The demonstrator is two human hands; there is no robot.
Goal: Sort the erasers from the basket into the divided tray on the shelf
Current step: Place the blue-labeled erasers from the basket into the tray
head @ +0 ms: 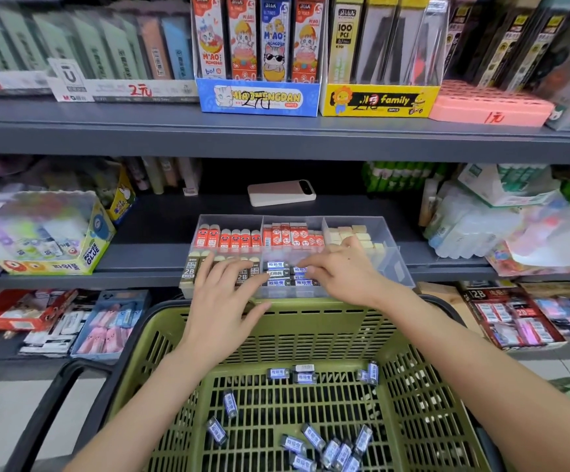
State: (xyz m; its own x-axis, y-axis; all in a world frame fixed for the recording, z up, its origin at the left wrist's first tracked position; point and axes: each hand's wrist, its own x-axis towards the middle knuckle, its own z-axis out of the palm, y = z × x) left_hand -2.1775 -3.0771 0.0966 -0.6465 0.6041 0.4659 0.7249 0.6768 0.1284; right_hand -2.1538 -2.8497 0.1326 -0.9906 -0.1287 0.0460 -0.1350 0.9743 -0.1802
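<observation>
A clear divided tray stands at the front of the middle shelf. Its back compartments hold red erasers and cream erasers. The front left compartment holds 2B erasers, and the front middle one holds black-and-blue erasers. My left hand lies with spread fingers over the 2B erasers. With its fingertips, my right hand touches the black-and-blue erasers in the tray; any eraser under its fingers is hidden. Below, a green basket holds several loose black-and-blue erasers.
A white power bank lies on the shelf behind the tray. A glue box stands to the left and plastic-wrapped packs to the right. Boxed stationery fills the upper shelf, and more eraser boxes sit on the shelf below.
</observation>
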